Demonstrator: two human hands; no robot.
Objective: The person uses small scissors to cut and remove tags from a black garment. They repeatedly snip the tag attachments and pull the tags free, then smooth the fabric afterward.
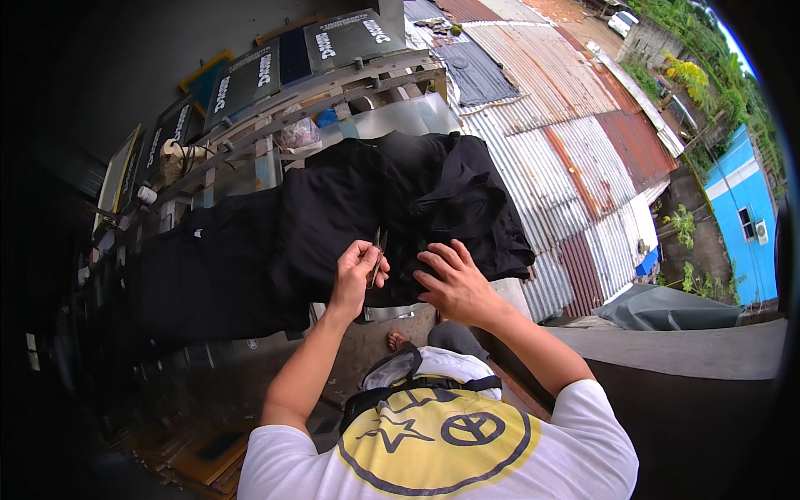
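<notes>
Here, left hand grips metal snips | to its right, spread right hand rests on black cloth, likely steadying it

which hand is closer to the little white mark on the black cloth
Left: the left hand, holding small scissors, is right of the white mark; the right hand is farther right, over the black cloth.

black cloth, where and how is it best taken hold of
Probably by the right end of the black cloth, pinched from the right side: its folded edge there looks loose and uncovered, and the right hand rests on the cloth close by.
</notes>
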